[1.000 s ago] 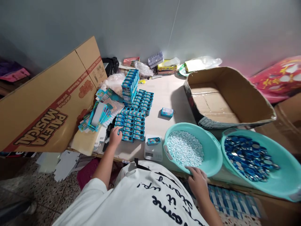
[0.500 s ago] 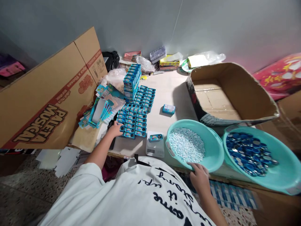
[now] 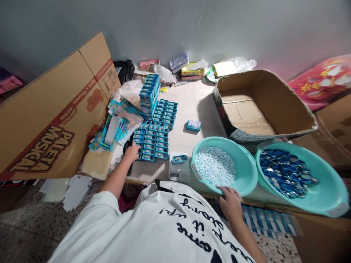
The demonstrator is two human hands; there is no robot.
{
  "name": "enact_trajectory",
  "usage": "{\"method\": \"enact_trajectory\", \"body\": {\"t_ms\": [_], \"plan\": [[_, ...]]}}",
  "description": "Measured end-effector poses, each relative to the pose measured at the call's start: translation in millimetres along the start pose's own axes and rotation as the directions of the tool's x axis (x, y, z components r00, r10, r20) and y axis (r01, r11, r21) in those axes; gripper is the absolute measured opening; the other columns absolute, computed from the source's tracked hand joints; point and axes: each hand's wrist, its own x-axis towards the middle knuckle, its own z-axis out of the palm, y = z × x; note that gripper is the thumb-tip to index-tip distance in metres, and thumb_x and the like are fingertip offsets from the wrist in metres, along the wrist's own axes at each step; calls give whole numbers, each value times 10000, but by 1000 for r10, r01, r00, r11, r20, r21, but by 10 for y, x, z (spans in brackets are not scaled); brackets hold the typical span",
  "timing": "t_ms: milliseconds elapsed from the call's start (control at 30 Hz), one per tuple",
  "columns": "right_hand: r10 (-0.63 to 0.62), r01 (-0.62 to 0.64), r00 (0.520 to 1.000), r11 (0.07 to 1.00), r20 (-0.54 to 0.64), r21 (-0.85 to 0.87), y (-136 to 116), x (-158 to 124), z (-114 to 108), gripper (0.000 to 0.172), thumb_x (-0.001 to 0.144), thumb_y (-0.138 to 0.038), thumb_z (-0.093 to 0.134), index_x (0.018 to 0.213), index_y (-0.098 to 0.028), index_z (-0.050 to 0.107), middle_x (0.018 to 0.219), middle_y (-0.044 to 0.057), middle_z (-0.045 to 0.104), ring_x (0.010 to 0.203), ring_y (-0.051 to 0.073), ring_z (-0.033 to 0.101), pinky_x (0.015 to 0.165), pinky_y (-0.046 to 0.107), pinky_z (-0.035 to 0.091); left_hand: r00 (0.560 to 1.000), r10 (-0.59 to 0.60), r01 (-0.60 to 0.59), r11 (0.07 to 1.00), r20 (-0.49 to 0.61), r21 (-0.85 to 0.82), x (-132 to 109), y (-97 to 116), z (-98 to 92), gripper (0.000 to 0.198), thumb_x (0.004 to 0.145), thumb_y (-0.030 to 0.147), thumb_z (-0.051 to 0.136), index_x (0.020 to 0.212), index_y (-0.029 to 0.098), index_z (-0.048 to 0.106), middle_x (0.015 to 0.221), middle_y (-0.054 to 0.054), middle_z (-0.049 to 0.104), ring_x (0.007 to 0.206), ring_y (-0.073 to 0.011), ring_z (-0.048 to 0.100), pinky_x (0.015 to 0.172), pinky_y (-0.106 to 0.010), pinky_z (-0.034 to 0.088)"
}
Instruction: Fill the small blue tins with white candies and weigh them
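My left hand (image 3: pixel 131 151) rests at the near left corner of several rows of small blue tins (image 3: pixel 155 136) laid out on the table; its fingers are curled against the tins, and I cannot see whether they hold one. My right hand (image 3: pixel 229 200) grips the near rim of a teal basin (image 3: pixel 248 171) filled with small pale blue tablets (image 3: pixel 215 168). A single blue tin (image 3: pixel 179 159) lies on a small white scale (image 3: pixel 179 171) between the two hands. A second teal basin (image 3: pixel 326 190) on the right holds several blue round lids (image 3: pixel 285 173).
A stack of blue tins (image 3: pixel 149 93) stands behind the rows, and one loose tin (image 3: pixel 193 125) lies apart. An open cardboard box (image 3: pixel 263 106) sits at the back right. A large flattened carton (image 3: pixel 52 113) leans at the left. Clutter lines the wall.
My left hand has crept slightly forward along the near left edge of the tin rows. My right hand stays on the basin rim. The view has shifted a little.
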Motion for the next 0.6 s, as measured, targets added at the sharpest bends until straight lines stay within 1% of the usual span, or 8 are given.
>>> {"method": "enact_trajectory", "body": {"t_ms": [200,333,467,600], "plan": [[7,-7,1000,1000,-7,18,-39,-1,-40,447,746,-151,453,1055,-215,770,1050,80,711,1097,286,563,1028,427,416,999,35,-35,999,11,20,-124,-43,2,500,943,304,668,1408,191,524,1420,-138,511,1060,-231,640,925,-425,566],[11,-11,1000,1000,-15,27,-45,1,-52,445,738,-151,456,1042,-228,771,1028,74,707,1092,286,564,1029,428,408,999,35,-35,999,9,16,-172,-41,3,500,924,250,648,1407,191,530,1386,-131,516,991,-210,653,876,-385,567],[5,-4,1000,999,-19,32,-45,5,-65,432,714,-153,468,1009,-247,769,1018,63,702,1075,284,561,1018,432,407,1000,20,-20,1000,-2,4,-202,-42,-10,549,872,184,627,1414,237,556,1362,-115,488,955,-208,680,847,-332,557],[2,-1,1000,999,-19,34,-53,8,-75,432,699,-155,477,1003,-251,769,1016,60,702,1055,283,560,1010,440,415,1000,4,-4,1000,-15,-3,-291,-47,-14,569,852,171,612,1408,285,575,1330,-100,466,987,-231,692,822,-308,554]]}}
